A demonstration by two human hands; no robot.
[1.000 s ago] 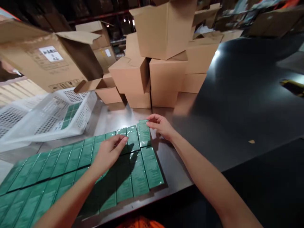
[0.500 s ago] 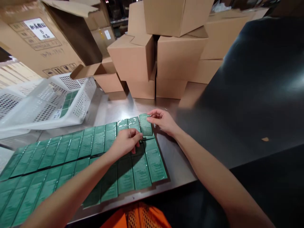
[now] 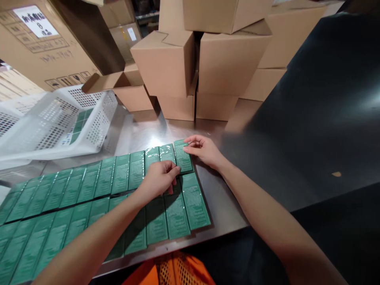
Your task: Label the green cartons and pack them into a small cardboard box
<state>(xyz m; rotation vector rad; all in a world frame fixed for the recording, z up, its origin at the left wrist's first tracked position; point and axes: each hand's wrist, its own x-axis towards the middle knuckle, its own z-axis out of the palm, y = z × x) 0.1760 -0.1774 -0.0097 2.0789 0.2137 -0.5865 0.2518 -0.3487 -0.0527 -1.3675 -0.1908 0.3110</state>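
Two rows of flat green boxes in shiny clear film lie side by side on the metal table. At the right end of the far row is one green box [image 3: 182, 157]. My right hand [image 3: 204, 151] pinches its right edge near the top between thumb and fingers. My left hand [image 3: 162, 176] is closed, its thumb and fingertips at the lower left corner of that same box. The left fingers partly cover the neighbouring boxes. Just below, the last green box of the near row [image 3: 195, 202] lies almost against it.
A white perforated basket [image 3: 89, 148] with green boxes inside stands at the left. Brown cardboard cartons [image 3: 166, 65] are stacked at the back. A large labelled carton [image 3: 68, 59] leans at the far left. The metal table [image 3: 221, 206] ends near my orange vest [image 3: 175, 271].
The box between my hands has come slightly nearer, narrowing the gap to the near row. My hands have hardly moved, while the camera view has shifted a little.
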